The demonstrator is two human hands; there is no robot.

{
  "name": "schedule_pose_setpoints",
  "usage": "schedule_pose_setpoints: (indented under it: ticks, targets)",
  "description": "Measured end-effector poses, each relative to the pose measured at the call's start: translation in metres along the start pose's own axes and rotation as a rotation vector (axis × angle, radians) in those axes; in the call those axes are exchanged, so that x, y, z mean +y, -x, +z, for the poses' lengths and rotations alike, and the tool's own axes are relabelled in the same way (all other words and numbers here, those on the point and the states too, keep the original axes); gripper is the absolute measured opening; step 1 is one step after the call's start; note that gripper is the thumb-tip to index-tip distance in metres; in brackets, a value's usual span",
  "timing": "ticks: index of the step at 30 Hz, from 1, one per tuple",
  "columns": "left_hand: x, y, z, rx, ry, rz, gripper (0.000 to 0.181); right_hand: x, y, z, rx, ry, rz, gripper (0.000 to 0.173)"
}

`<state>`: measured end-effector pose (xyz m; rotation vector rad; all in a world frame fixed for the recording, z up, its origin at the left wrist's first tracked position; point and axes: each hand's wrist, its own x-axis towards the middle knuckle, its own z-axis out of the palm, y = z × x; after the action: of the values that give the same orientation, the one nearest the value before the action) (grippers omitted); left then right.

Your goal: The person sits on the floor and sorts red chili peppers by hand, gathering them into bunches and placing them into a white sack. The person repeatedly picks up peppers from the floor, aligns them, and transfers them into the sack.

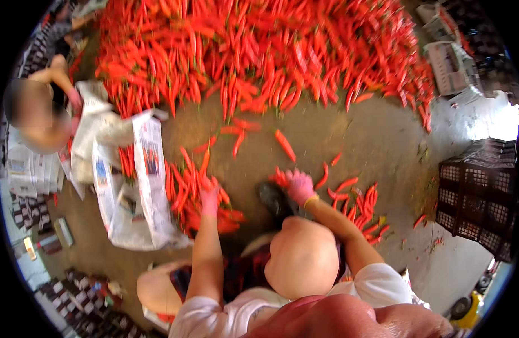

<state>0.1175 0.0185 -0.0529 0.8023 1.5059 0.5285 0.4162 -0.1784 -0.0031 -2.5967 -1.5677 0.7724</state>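
My left hand [209,199], in a pink glove, rests among a small heap of red chili peppers [181,181]; blur hides whether its fingers grip any. In front of my shoe [274,198], my right hand [300,186], gloved in pink with a yellow cuff, is closed around a few red chili peppers [279,177]. Left of the small heap stands a box lined with newspaper [149,148], with some peppers inside at its far end. A loose group of peppers [365,207] lies on the floor beside my right forearm.
A large mound of red chili peppers [259,50] spreads across the far floor. Single peppers [285,145] lie in between. Dark plastic crates [474,198] stand at right. Another person's pink-gloved hand [74,99] is by newspaper at left. Newspaper-lined containers [449,67] sit far right.
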Motion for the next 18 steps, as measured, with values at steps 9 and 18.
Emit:
schedule_pose_setpoints:
  ticks: [9,18]
  targets:
    - [0.034,0.030,0.016,0.054,-0.025,0.081,0.059,0.016,0.000,-0.033,-0.052,0.052,0.067,0.045]
    - [0.005,0.010,-0.002,0.128,-0.051,0.115,0.061,0.000,0.006,-0.025,-0.070,0.121,0.064,0.073]
